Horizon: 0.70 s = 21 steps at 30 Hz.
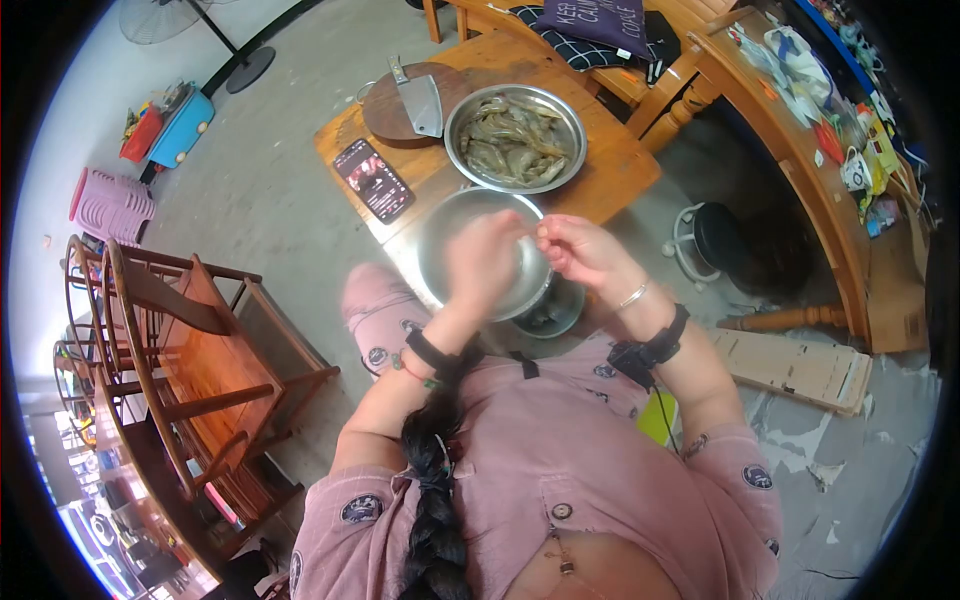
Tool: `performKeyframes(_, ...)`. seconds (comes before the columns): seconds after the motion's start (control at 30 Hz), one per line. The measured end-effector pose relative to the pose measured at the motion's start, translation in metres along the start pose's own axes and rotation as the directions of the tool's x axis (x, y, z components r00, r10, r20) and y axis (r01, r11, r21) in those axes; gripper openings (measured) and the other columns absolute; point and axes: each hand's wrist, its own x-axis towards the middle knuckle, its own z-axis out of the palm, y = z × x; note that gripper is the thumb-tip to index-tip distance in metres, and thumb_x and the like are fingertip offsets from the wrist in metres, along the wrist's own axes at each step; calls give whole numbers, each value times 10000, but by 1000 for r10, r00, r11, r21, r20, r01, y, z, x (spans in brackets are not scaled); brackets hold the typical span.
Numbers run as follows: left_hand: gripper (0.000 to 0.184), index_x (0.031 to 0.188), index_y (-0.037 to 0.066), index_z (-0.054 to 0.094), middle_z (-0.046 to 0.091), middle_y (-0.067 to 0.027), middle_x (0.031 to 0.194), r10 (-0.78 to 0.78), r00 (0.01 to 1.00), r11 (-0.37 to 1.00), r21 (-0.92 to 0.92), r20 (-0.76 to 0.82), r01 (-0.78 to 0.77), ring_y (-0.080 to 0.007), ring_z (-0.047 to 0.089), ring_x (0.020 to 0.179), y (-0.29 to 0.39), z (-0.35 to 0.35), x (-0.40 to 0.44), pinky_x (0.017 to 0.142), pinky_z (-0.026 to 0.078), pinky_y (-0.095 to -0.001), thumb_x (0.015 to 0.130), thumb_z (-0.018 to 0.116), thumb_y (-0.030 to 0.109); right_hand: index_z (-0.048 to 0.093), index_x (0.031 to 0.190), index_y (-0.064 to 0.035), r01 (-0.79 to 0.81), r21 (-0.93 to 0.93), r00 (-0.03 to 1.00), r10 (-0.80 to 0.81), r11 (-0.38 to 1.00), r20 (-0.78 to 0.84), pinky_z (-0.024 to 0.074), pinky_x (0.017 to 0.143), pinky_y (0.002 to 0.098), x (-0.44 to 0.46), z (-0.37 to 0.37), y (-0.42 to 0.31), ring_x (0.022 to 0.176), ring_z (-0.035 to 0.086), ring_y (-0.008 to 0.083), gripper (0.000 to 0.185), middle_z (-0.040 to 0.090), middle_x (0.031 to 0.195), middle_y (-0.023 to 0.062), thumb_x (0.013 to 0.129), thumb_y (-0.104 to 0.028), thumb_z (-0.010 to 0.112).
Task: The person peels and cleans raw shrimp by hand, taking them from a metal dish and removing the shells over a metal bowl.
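Many raw grey-brown shrimp (512,140) lie in a round steel basin (575,128) beyond the silvery metal bowl (440,235). Over that bowl's rim, the right hand (582,250) has fingertips pressed together; I cannot tell the blurred left hand's (484,265) grip. Fine shrimp-handling seems the step in hand; the next move calls for a steady pinch.

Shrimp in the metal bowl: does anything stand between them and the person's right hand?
Nothing visible blocks the way from the right hand to the shrimp except the bowl's near rim, which it would probably reach over. The cleaver lies off left.
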Motion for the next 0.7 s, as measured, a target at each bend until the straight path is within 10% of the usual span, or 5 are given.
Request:
performKeyframes(0.2,141,1035,-33,644,658,-42,791,-380,923,878,-341,-67,336,-141,645,719,-50,0,2,667,503,-235,926,586,35,598,874,-37,140,-61,987,-145,988,-74,449,493,176,-5,-5,-3,557,501,59,103,598,734,19,921,-129,598)
performKeyframes(0.3,202,1120,-21,616,651,-45,821,-482,856,701,-504,188,505,-149,653,732,-55,-8,2,642,502,-231,966,549,90,602,837,-34,156,-361,947,-243,920,-212,445,499,189,-17,11,-8,566,523,55,126,608,722,7,921,-128,606)
performKeyframes(0.4,246,1192,-5,582,640,-54,884,-530,739,536,-512,415,671,-159,657,766,-49,-8,3,629,498,-232,991,504,115,603,835,-14,32,-996,847,-532,77,-14,493,546,341,-28,-5,-9,590,630,204,120,638,658,112,843,-117,665)
performKeyframes(0.53,297,1286,16,507,649,-97,983,-546,687,370,-597,480,712,-166,657,817,-53,0,-5,655,491,-237,1005,449,92,611,810,-17,-101,-973,866,-500,-209,17,507,654,459,-40,-27,2,744,632,401,102,639,735,194,786,-97,669)
performKeyframes(0.7,326,1322,16,439,657,-132,1022,-623,613,299,-577,485,760,-172,661,841,-29,-5,3,691,497,-251,1003,446,85,586,791,3,-126,-967,907,-420,-222,-22,510,671,446,-41,-55,22,764,646,379,137,645,763,201,757,-89,682)
